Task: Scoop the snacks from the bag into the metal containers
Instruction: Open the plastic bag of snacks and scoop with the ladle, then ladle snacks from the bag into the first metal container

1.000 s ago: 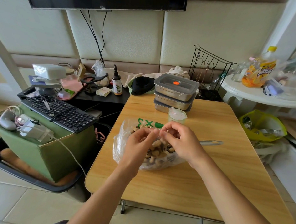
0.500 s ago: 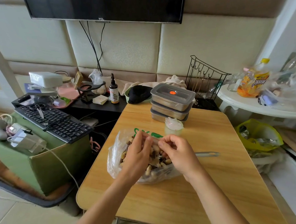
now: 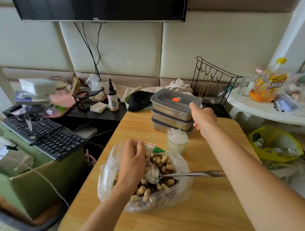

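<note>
Bright soft light, strongest to right of right hand (image 3: 204,119), itself slightly blurred; faint shadows on table (image 3: 186,221) near it; wide-angle bending at edges.

head cam | forward-down over table (image 3: 195,217) | near | edges seemingly warped

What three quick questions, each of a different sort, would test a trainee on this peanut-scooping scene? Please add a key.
1. True or false: the right hand holds the spoon.
2. How many metal containers are stacked on the table? A: two. B: three. C: five.
3. Fill in: the left hand holds the rim of the ____.

Key
1. False: the spoon lies unheld, its bowl among the peanuts, and the right hand is up at the stack.
2. B.
3. bag.
</note>
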Tool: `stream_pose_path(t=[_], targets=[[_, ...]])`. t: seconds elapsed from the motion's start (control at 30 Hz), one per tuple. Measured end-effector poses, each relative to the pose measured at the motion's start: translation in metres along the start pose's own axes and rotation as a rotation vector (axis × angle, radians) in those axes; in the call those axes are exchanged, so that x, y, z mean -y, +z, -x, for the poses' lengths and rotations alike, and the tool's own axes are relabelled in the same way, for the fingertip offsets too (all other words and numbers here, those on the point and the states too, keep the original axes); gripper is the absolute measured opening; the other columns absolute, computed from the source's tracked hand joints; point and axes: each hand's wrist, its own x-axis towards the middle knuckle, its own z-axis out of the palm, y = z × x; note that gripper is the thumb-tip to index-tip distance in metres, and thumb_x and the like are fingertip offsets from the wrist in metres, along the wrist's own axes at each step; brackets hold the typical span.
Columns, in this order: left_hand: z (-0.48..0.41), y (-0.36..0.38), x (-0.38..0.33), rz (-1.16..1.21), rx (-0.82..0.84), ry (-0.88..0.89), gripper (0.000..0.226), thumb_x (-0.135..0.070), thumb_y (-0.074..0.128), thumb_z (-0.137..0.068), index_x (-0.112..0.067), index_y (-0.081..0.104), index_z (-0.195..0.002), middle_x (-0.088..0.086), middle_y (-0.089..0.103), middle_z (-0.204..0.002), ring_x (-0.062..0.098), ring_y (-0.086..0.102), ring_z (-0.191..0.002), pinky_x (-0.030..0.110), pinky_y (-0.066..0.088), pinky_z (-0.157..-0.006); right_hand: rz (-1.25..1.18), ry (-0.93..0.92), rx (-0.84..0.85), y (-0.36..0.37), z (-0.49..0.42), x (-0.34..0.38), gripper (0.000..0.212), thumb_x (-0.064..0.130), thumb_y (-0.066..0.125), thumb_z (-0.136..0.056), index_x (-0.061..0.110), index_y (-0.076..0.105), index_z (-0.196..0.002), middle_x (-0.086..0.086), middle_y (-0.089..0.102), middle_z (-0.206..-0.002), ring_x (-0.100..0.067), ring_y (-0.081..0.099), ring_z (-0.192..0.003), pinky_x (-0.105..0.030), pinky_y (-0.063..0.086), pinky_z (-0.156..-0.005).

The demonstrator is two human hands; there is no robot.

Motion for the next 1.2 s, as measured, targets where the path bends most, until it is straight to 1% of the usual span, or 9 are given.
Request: stream_pose_path(t=[0.17, 0.27, 0.37, 0.43, 0.57, 0.73, 0.83, 1.0, 1.2], targets=[[-0.004, 0.004, 0.001, -0.036, -0.039, -0.004, 0.020, -0.032, 0.047, -0.108, -0.016, 0.057, -0.100, 0.006, 0.068, -0.075, 0.019, 0.068, -0.064, 0.049, 0.058, -0.071, -0.235, 0.120, 0.127, 0.003, -0.010, 0.004, 0.038, 0.038, 0.072, -0.095, 0.009, 0.065, -0.119, -0.004, 0.060, -0.085, -0.012, 0.050, -0.057, -0.021, 0.038, -0.041], [-0.001, 0.003, 0.004, -0.032, -0.028, 0.006, 0.018, -0.036, 0.048, -0.106, -0.021, 0.058, -0.101, 0.008, 0.069, -0.090, 0.028, 0.071, -0.079, 0.053, 0.059, -0.079, -0.426, 0.211, 0.239, -0.005, -0.010, 0.009, 0.033, 0.026, 0.073, -0.097, 0.009, 0.065, -0.124, -0.004, 0.061, -0.091, -0.012, 0.057, -0.070, -0.019, 0.043, -0.045], [0.007, -0.005, 0.004, -0.050, -0.041, 0.078, 0.017, -0.041, 0.052, -0.104, -0.029, 0.065, -0.105, -0.008, 0.069, -0.095, 0.015, 0.069, -0.086, 0.048, 0.060, -0.081, -0.565, 0.219, 0.238, -0.021, 0.004, 0.010, 0.028, 0.016, 0.071, -0.098, 0.010, 0.063, -0.124, -0.004, 0.062, -0.096, -0.013, 0.059, -0.081, -0.020, 0.051, -0.056], [0.015, -0.014, 0.003, -0.083, -0.041, 0.136, 0.018, -0.039, 0.053, -0.105, -0.027, 0.067, -0.107, -0.009, 0.069, -0.093, 0.011, 0.067, -0.082, 0.040, 0.059, -0.076, -0.576, 0.184, 0.222, -0.038, 0.023, 0.009, 0.022, 0.014, 0.071, -0.097, 0.010, 0.065, -0.118, -0.006, 0.063, -0.100, -0.015, 0.060, -0.083, -0.021, 0.053, -0.061], [0.041, -0.023, 0.008, -0.129, 0.027, 0.190, 0.018, -0.042, 0.054, -0.104, -0.030, 0.067, -0.106, 0.003, 0.071, -0.082, 0.031, 0.069, -0.065, 0.039, 0.052, -0.053, -0.567, 0.133, 0.256, -0.079, 0.079, -0.014, 0.013, 0.017, 0.071, -0.097, 0.008, 0.067, -0.106, -0.008, 0.062, -0.097, -0.018, 0.059, -0.081, -0.019, 0.051, -0.056], [0.078, -0.029, 0.015, -0.092, 0.061, 0.127, 0.031, -0.048, 0.045, -0.105, -0.032, 0.071, -0.111, -0.010, 0.061, -0.061, 0.026, 0.063, -0.061, 0.035, 0.046, -0.054, -0.496, 0.131, 0.331, -0.119, 0.157, -0.091, 0.010, 0.017, 0.065, -0.101, 0.007, 0.066, -0.103, -0.008, 0.059, -0.099, -0.017, 0.052, -0.072, -0.021, 0.044, -0.055], [0.102, -0.033, 0.014, -0.061, 0.142, 0.087, 0.033, -0.042, 0.041, -0.108, -0.027, 0.070, -0.116, 0.002, 0.061, -0.057, 0.023, 0.058, -0.051, 0.027, 0.040, -0.042, -0.431, 0.142, 0.364, -0.133, 0.188, -0.145, 0.009, 0.018, 0.062, -0.103, 0.011, 0.067, -0.106, -0.007, 0.062, -0.101, -0.015, 0.051, -0.071, -0.024, 0.042, -0.061], [0.135, -0.031, 0.018, -0.196, 0.412, 0.134, 0.043, -0.049, 0.047, -0.105, -0.026, 0.055, -0.142, 0.001, 0.069, -0.090, 0.022, 0.065, -0.053, 0.026, 0.044, -0.038, -0.355, 0.184, 0.413, -0.148, 0.205, -0.188, 0.011, 0.018, 0.059, -0.106, 0.010, 0.065, -0.104, -0.006, 0.063, -0.097, -0.016, 0.053, -0.073, -0.024, 0.045, -0.065], [0.133, -0.026, 0.023, -0.397, 0.644, 0.219, 0.115, -0.057, 0.090, -0.065, -0.024, 0.024, -0.154, -0.007, 0.045, -0.138, 0.022, 0.072, -0.089, 0.026, 0.057, -0.059, -0.318, 0.227, 0.417, -0.154, 0.202, -0.191, 0.013, 0.015, 0.057, -0.106, 0.005, 0.064, -0.112, -0.010, 0.063, -0.100, -0.017, 0.057, -0.074, -0.022, 0.050, -0.062]])
